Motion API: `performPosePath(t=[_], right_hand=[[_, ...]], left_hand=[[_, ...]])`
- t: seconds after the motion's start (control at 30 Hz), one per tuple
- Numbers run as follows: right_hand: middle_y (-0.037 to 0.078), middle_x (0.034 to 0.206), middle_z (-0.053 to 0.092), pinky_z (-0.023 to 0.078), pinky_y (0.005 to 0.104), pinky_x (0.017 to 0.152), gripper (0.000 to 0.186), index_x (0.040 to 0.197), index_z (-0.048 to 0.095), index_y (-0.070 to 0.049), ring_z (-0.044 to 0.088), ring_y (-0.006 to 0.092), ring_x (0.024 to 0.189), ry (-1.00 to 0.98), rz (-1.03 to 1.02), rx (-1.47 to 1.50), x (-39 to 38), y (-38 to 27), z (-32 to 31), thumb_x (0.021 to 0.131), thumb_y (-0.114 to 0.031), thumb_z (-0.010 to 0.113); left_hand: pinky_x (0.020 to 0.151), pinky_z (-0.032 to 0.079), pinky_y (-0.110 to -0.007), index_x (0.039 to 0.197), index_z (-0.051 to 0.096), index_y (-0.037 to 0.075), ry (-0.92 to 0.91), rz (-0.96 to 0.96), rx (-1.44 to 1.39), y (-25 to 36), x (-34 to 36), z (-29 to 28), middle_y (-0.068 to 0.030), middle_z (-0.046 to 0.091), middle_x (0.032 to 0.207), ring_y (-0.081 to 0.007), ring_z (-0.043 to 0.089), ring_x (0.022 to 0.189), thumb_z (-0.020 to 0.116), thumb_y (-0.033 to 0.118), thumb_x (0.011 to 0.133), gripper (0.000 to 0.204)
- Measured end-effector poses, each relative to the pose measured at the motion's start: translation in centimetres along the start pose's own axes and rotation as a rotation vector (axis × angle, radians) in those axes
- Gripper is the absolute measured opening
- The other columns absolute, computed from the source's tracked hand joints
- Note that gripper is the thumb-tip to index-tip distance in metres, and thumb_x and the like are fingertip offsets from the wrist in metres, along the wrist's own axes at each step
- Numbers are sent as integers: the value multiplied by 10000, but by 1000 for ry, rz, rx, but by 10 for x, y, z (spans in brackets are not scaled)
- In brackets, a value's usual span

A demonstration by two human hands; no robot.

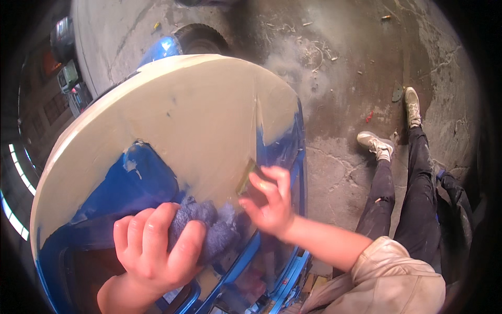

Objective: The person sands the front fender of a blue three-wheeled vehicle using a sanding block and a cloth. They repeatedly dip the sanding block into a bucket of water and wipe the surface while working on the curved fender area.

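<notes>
My left hand [151, 246] is closed on a wet, wadded blue-purple cloth [204, 225] over the lower part of a curved blue vehicle panel [204, 104], much of which is coated in smooth beige filler. My right hand [266, 199], just right of the cloth, grips a thin olive-green pad [246, 175] with its fingertips, at the border of the beige coat and blue paint. An exposed patch of blue paint [130, 183] shows left of centre on the panel.
Legs in dark trousers [415, 178] and pale shoes [374, 144] are on the right, on a cracked concrete floor [345, 63] with scattered litter. A tyre [201, 39] lies beyond the panel. Various dark items [65, 42] stand at the far left.
</notes>
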State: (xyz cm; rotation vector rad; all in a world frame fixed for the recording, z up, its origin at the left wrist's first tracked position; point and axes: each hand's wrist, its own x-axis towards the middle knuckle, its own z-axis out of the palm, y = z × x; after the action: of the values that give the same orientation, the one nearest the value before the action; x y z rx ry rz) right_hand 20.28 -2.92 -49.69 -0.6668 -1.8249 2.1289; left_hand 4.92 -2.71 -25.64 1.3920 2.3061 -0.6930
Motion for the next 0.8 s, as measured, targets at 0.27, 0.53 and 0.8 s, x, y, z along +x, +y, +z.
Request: performPosePath(t=[0.27, 0.53, 0.8], right_hand=[[162, 1125, 616, 503, 442, 965, 437, 1277, 678, -54, 591, 335, 1092, 88, 137, 60, 102, 26, 18, 924, -275, 813], [140, 1094, 614, 514, 418, 920, 432, 1266, 671, -69, 594, 310, 1032, 95, 109, 23, 80, 35, 25, 911, -257, 831], [116, 1107, 561, 513, 414, 919, 525, 1344, 669, -68, 575, 292, 1017, -42, 37, 28, 8, -3, -7, 873, -202, 859]], left_hand=[[655, 430, -372, 892, 688, 193, -15, -11, 27, 2, -4, 4, -116, 671, 960, -248, 625, 751, 687, 218, 800, 95], [638, 413, -371, 890, 672, 174, 48, 5, 21, 3, -1, 6, -106, 661, 966, -249, 626, 752, 665, 194, 779, 113], [646, 421, -362, 882, 686, 191, 3, -26, 5, 3, -3, 3, -112, 668, 968, -244, 620, 725, 671, 166, 755, 130]])
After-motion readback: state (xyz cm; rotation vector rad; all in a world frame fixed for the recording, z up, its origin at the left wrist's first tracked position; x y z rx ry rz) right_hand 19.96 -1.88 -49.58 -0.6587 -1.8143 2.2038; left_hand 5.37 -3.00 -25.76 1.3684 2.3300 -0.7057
